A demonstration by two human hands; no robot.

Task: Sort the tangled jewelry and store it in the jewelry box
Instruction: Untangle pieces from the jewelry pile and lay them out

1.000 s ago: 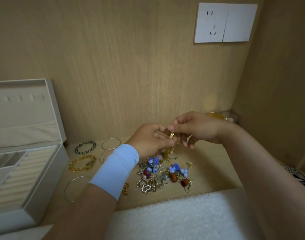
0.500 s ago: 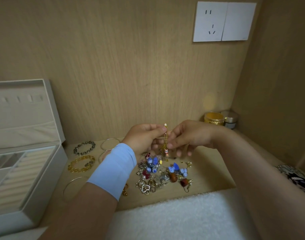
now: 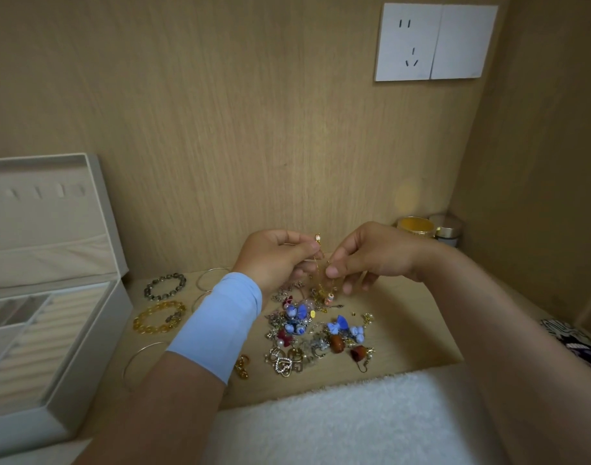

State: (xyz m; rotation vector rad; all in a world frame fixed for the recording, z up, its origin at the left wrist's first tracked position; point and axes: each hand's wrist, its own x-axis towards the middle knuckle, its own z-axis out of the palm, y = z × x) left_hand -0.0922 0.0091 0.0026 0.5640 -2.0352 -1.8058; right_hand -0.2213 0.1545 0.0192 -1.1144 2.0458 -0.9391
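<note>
A thin gold chain (image 3: 321,283) hangs between my two hands above the wooden shelf. My left hand (image 3: 274,260) pinches its upper end, where a small pale bead sticks up. My right hand (image 3: 371,253) pinches the chain a little lower, thumb and fingers curled. The chain's lower end trails into a tangled pile of jewelry (image 3: 314,333) with blue, red and brown beads and gold heart charms. An open cream jewelry box (image 3: 86,357) stands at the left, lid upright, ring rolls inside.
Left of the pile lie a dark bead bracelet (image 3: 165,286), an amber bead bracelet (image 3: 158,317) and thin silver bangles (image 3: 136,364). A gold jar (image 3: 416,226) and a silver jar (image 3: 447,228) stand in the back right corner. White fluffy fabric (image 3: 337,421) borders the front.
Both hands have shifted slightly, the chain now drawn out between them with its bead end up at the left fingertips. The pile on the shelf has not moved.
</note>
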